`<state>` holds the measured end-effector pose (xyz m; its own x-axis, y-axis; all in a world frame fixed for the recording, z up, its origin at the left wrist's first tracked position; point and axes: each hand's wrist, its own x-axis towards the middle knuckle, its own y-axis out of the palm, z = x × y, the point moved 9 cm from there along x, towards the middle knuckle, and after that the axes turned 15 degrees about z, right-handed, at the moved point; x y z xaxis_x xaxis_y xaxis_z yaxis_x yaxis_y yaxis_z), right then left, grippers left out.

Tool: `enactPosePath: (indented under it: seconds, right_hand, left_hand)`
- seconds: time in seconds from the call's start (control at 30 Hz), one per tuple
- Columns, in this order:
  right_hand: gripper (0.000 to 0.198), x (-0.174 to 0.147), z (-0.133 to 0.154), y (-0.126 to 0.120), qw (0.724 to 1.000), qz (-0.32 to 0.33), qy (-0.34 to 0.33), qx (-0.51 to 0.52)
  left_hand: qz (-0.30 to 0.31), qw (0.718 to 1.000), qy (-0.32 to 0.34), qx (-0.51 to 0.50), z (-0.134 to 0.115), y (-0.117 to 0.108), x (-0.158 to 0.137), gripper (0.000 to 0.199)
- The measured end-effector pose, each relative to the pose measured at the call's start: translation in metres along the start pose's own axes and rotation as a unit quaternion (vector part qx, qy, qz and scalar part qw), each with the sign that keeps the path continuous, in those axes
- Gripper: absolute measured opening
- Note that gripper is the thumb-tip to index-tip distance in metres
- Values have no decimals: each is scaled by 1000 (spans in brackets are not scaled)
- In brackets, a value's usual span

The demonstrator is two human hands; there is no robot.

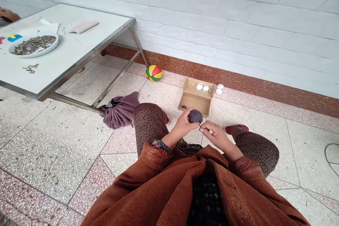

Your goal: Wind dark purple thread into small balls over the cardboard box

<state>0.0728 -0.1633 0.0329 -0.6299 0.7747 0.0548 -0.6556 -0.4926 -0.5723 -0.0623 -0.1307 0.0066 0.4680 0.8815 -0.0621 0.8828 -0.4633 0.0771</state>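
A ball of dark purple-grey yarn (195, 116) rests in my left hand (183, 125), whose fingers and thumb curl round it. Just right of the ball, my right hand (215, 135) pinches a strand of the same yarn between thumb and fingers. Beyond my hands an open cardboard box (197, 102) stands on the floor. Two white balls (202, 87) with loose thread lie at its raised back flap, and a small dark ball (184, 107) sits in its front left corner, partly hidden. More white balls (219, 88) lie on the floor right of the box.
A white table (79, 56) at the left bears a plate (57, 44) of sunflower seeds and a folded cloth (84, 27). Under its edge lies a purple cloth bag (120, 111). A striped ball (153, 73) is by the wall. A thin cable (328, 159) loops at the right edge.
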Motion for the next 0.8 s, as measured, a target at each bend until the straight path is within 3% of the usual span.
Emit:
enactPosePath:
  seconds: [0.1,0.27,0.33,0.43,0.57,0.67,0.8]
  right_hand:
    - [32,2,16,-11,999,20,-26,1]
    - [32,12,18,-32,1000,-13,-28,-6]
    - [32,14,14,-37,999,-40,-27,-3]
    - [27,12,8,-39,996,-78,-28,10]
    - [23,8,8,-40,994,-96,-35,23]
    - [21,8,7,-42,995,-92,-37,27]
    - [22,9,-8,-40,994,-100,-4,38]
  left_hand:
    - [22,989,11,148,-6,1,-2,71]
    - [162,975,36,145,-11,32,-5,77]
    - [202,972,45,111,-14,44,-7,76]
    - [216,976,38,11,-14,55,-8,80]
    - [200,967,-44,-153,5,63,-10,79]
    - [181,965,-45,-187,7,63,-12,81]
    - [202,952,-39,-228,0,65,-16,93]
